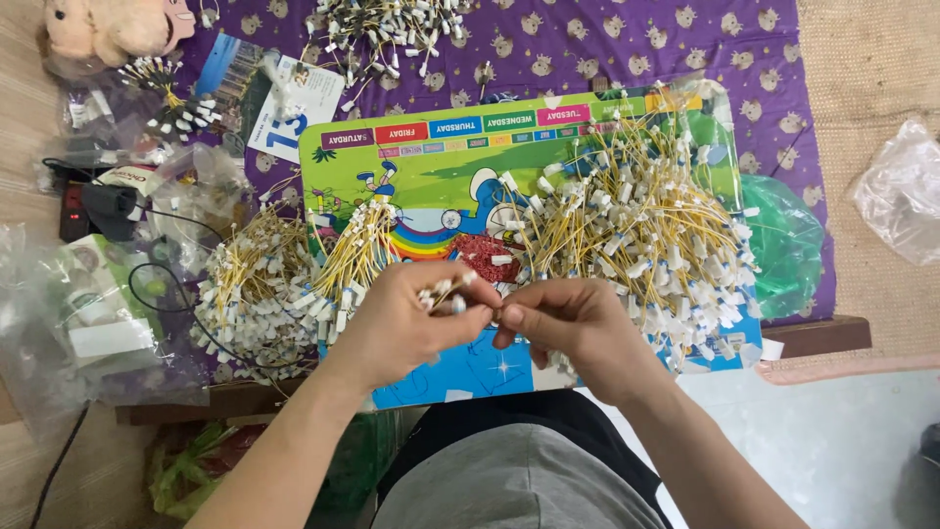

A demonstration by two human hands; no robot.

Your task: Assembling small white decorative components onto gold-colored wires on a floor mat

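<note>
A small bunch of yellow wires (446, 291) with white tips is pinched in the left hand (401, 328); the right hand (568, 323) pinches its end. Beyond the right hand, a loose wire pile (646, 225) is spread on a colourful board (431, 167). Clear bags (78, 333) are seen left of the left hand, contents unclear.

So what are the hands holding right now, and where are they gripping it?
The left hand holds a small bunch of yellow wires near their white-tipped ends. The right hand pinches at the same bunch with its fingertips; the exact spot is hidden.
</note>
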